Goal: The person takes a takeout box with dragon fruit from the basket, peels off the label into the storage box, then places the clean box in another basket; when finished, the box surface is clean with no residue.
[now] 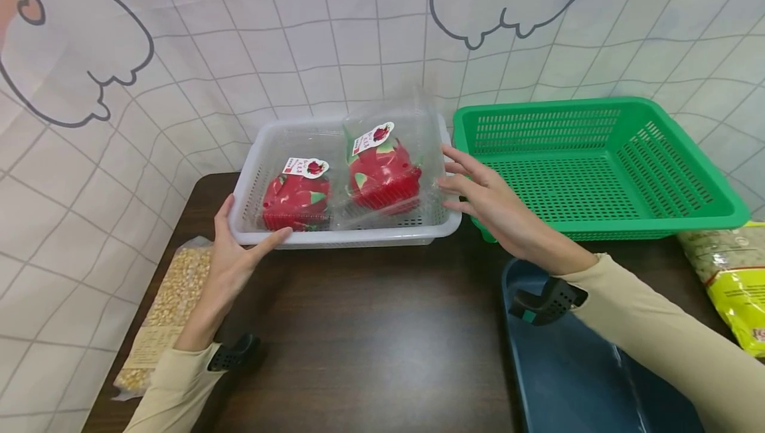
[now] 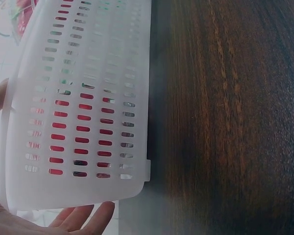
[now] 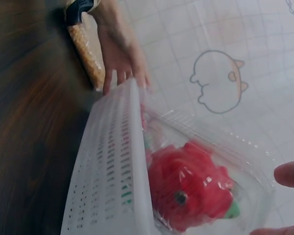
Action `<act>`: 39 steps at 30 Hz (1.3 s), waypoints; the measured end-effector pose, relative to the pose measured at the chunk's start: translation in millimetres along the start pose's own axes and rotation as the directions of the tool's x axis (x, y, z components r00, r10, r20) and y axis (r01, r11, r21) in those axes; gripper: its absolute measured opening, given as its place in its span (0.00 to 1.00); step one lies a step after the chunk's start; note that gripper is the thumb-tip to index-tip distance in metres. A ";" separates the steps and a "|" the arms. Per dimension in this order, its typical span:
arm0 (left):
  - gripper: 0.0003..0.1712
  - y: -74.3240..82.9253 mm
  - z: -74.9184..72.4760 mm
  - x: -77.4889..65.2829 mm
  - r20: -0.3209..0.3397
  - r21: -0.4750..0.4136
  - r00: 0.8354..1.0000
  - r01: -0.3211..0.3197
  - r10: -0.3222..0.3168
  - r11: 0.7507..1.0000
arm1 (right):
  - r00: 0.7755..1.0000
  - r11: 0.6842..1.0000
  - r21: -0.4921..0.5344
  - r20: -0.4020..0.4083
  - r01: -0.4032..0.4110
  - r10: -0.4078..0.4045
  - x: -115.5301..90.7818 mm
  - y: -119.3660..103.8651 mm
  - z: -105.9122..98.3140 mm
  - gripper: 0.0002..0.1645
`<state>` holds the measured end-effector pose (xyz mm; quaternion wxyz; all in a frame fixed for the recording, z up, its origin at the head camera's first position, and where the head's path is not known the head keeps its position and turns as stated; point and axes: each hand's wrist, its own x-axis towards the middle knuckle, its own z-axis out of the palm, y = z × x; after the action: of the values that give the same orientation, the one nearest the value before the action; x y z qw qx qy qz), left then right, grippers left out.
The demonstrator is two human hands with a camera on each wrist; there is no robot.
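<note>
Two red dragon fruits in clear plastic boxes are in a white slotted basket [image 1: 358, 239]. The left dragon fruit [image 1: 297, 199] sits low in it. The right dragon fruit [image 1: 382, 174] is higher, its clear box [image 3: 250, 161] tilted against the basket's right end. My left hand [image 1: 234, 257] grips the basket's front left corner, thumb on the front rim and fingers [image 2: 100, 218] along the end wall. My right hand [image 1: 496, 204] is at the right box's side, fingers spread and fairly straight. Whether its fingertips touch the plastic I cannot tell.
A green slotted basket [image 1: 597, 226] stands right of the white one. In front of it lies a dark blue tray [image 1: 574, 366], partly under my right forearm. A bag of yellow kernels [image 1: 179, 287] lies at the left table edge; a yellow-labelled bag [image 1: 738, 287] is far right.
</note>
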<state>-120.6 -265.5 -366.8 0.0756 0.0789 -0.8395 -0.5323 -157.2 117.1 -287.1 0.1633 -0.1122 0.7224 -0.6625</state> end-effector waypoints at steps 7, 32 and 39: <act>0.65 -0.6 1.0 0.6 0.006 -0.013 1.000 0.002 -0.002 1.000 | 1.000 0.999 0.032 -0.029 -0.003 0.004 6.6 2.2 7.6 0.49; 0.66 -0.7 -2.8 -0.1 -0.006 -0.013 1.000 0.004 -0.004 1.000 | 0.996 0.996 0.004 -0.016 -0.087 0.087 21.4 -7.2 23.0 0.53; 0.66 0.0 -0.6 -0.8 -0.009 -0.019 1.000 0.004 -0.005 1.000 | 0.995 0.996 0.019 -0.056 -0.086 0.087 22.8 -9.2 26.8 0.54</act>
<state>-119.6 -265.9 -366.6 0.0789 0.0825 -0.8338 -0.5402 -168.4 82.9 -281.8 0.1724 -0.0607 0.7253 -0.6637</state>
